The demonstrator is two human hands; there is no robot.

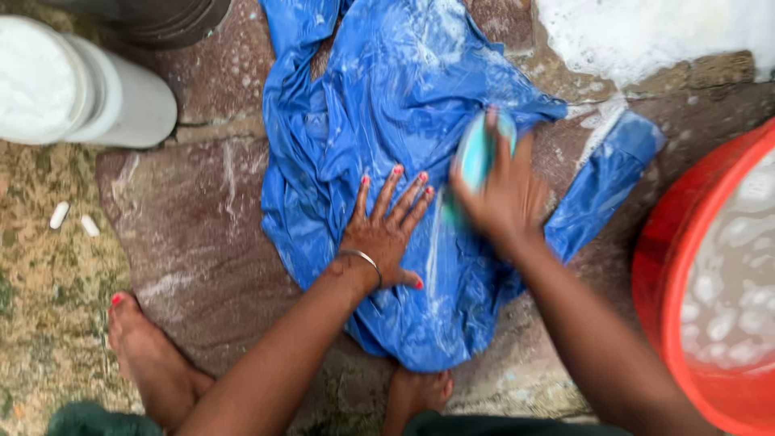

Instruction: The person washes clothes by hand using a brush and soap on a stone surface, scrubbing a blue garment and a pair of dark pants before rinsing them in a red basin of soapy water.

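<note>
- Right now I see my left hand [386,234] lying flat on the cloth [404,105], fingers spread wide and gripping nothing, only pressing down; a thin bangle [363,260] sits at the wrist.
- My right hand [504,198] is blurred, but its fingers are curled around a teal soap bar [475,153], which rests on the cloth just at 1 o'clock from the left hand.
- The cloth is blue, wet and soapy, crumpled over a reddish stone slab [194,242]; it runs from 12 o'clock down to about 6, with one strip trailing out toward 3 o'clock.
- At 3 to 4 o'clock a red tub [670,266] of sudsy water stands near my right forearm and closes off that side.
- At 10 o'clock a white cylinder [97,89] lies on its side, well apart from the cloth; behind it at 11 o'clock I make out a dark curved vessel [161,20], cut off by the frame.
- White foam [646,32] covers the ground at 1 o'clock, beyond the cloth's top edge.
- Two small white bits [73,220] lie at 9 o'clock on mossy ground [48,323] beside the slab's left edge.
- My bare feet [149,355] are planted at 6 to 7 o'clock; one foot touches the cloth's lower hem.
- Bare slab lies to the left of the cloth, between 8 and 10 o'clock.
</note>
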